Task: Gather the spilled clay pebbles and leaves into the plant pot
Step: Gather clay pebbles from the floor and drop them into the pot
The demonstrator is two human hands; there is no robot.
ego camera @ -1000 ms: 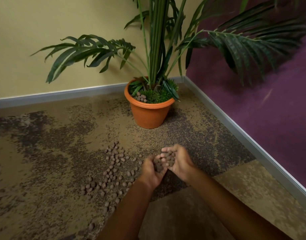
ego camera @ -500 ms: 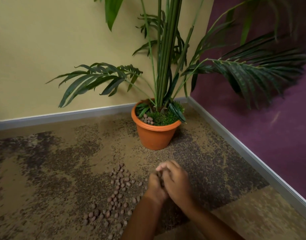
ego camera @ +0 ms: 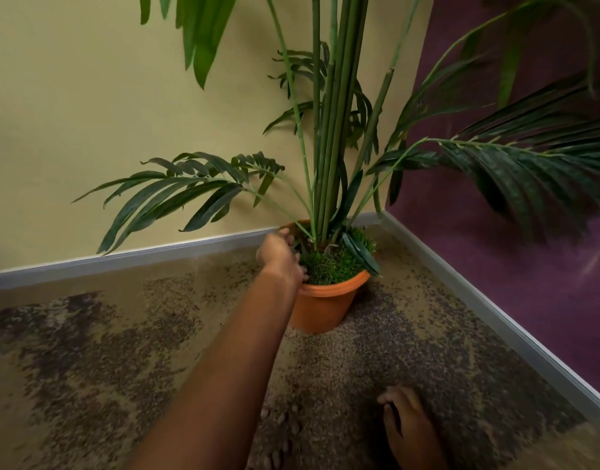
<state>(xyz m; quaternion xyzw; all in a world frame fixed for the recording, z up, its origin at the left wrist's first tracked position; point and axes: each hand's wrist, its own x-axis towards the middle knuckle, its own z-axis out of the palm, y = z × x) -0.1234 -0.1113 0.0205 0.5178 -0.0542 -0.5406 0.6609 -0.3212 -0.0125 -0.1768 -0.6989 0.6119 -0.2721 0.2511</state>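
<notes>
- Two hands in view, both mine, both bare; plant pot (ego camera: 320,308) taken as the landmark.
- Plant pot: orange, upright on the carpet (ego camera: 88,351), set in the corner where the yellow wall (ego camera: 88,130) meets the purple wall (ego camera: 529,266). Grey skirting (ego camera: 122,262) runs behind it and off to its right.
- Left hand (ego camera: 281,254): arm stretched forward, hand over the pot's left rim, fingers curled down toward the green moss (ego camera: 329,266) inside. Grip looks cupped and partly closed; I cannot tell whether it has anything in it, the palm side is hidden from me.
- Right hand (ego camera: 407,425): low, well apart from the pot, on the near side of it and to the right. Palm faces the carpet, fingers bent; it seems to rest on or just above the floor. Nothing visibly held; underside hidden, so grip state uncertain.
- Clay pebbles (ego camera: 278,435): a scatter of small brown rounds on the carpet, on the near side of the pot, partly hidden by my left forearm. Blurred; count not possible.
- Pebbles inside the pot: cannot make any out, my left hand covers that part.
- Plant stems (ego camera: 332,130): a tight bundle of green canes rising straight from the pot's middle. Long fronds (ego camera: 176,195) arch out to the pot's left and right.
- Spilled leaves on the floor: none I can pick out against the mottled brown carpet.
</notes>
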